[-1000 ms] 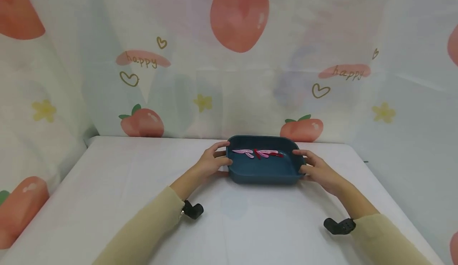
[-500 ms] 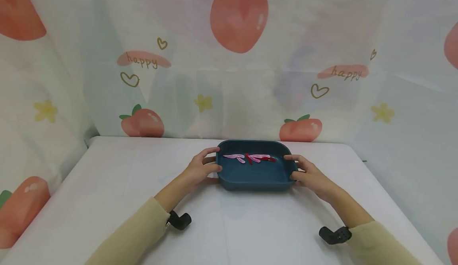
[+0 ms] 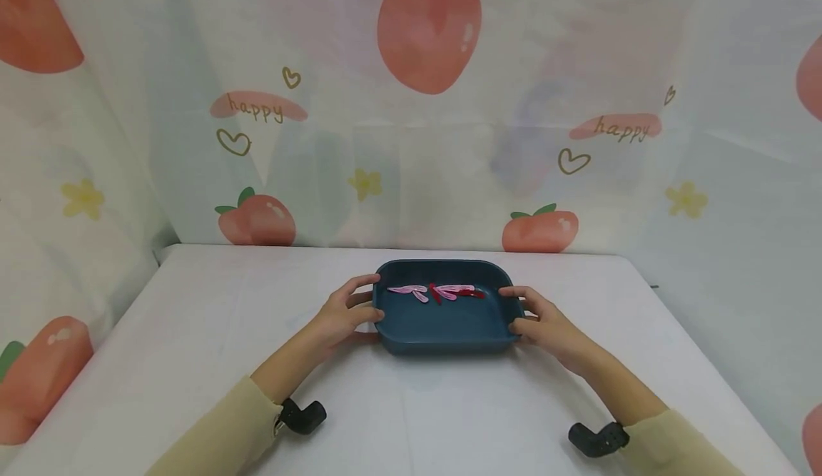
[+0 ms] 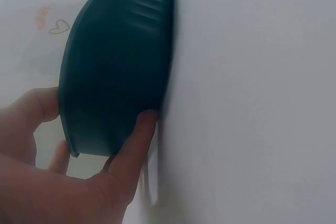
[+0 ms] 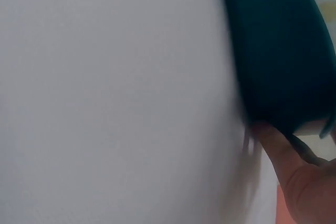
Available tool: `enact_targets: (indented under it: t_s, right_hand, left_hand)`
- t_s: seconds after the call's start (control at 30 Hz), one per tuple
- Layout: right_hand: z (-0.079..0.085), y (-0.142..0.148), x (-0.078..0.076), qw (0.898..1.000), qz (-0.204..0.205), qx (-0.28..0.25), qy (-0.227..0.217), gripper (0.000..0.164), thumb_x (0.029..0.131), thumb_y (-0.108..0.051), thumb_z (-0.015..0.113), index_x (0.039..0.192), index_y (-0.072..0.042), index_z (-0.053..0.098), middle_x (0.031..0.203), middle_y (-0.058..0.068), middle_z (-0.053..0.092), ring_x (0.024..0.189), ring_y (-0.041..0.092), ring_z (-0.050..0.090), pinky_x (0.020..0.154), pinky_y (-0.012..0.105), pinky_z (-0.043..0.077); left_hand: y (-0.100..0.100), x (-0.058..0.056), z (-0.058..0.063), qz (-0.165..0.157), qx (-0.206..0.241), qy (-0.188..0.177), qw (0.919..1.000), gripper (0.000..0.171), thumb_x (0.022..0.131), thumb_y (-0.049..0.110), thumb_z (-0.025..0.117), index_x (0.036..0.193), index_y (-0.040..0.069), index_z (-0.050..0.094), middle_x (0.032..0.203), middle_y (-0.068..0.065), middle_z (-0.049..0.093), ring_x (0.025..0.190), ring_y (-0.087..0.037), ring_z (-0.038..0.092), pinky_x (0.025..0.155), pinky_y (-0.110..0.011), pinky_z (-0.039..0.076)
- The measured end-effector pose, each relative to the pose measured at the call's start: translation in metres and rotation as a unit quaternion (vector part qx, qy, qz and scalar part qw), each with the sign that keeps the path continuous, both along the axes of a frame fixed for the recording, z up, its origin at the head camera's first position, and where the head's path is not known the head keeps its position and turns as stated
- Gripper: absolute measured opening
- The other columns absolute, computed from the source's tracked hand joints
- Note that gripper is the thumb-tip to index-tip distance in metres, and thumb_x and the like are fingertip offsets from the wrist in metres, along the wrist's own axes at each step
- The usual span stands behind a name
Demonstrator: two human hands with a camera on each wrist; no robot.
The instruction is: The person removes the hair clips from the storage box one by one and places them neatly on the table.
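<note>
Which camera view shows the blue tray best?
The head view: it shows the tray nearly whole, with pink strips and red strips inside. The left and right wrist views each show only part of its outside, cut off by the picture's edge.

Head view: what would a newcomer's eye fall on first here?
Probably the dark blue tray near the middle, gripped at its left end by the left hand and at its right end by the right hand. Pink and red strips stand out inside it. Next comes the big red fruit print at top centre of the backdrop.
</note>
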State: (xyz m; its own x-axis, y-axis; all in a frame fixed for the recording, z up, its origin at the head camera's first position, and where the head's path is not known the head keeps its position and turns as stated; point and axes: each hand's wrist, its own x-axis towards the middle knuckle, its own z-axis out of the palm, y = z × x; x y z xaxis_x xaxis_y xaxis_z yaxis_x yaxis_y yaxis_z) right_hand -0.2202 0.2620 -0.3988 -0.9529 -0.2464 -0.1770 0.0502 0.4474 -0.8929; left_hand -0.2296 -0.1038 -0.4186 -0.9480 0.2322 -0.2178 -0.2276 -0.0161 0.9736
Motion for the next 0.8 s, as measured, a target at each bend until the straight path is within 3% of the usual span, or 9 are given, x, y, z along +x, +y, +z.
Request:
enact_targets:
  t_s: [0.47, 0.8]
  right_hand:
    - [-0.001, -0.02, 0.026, 1.0, 0.005, -0.006, -0.007, 0.058, 0.092, -0.009, 0.064, 0.146, -0.015, 0.042, 0.148, 0.023, 0.038, 0.121, 0.035, 0.056, 0.089, 0.036, 0.056]
    - [-0.002, -0.036, 0.038, 1.0, 0.008, -0.002, 0.004, 0.057, 0.091, -0.011, 0.067, 0.144, -0.012, 0.044, 0.145, 0.024, 0.041, 0.115, 0.03, 0.06, 0.089, 0.033, 0.054]
  left_hand:
    - [-0.027, 0.033, -0.005, -0.012, 0.016, 0.006, 0.9998, 0.065, 0.09, 0.004, 0.069, 0.147, 0.023, 0.044, 0.156, -0.02, 0.034, 0.134, -0.046, 0.045, 0.088, -0.056, 0.055]
    - [-0.042, 0.041, -0.006, -0.006, 0.021, 0.001, 0.9998, 0.066, 0.088, 0.003, 0.069, 0.146, 0.024, 0.045, 0.155, -0.019, 0.035, 0.13, -0.043, 0.05, 0.088, -0.056, 0.056]
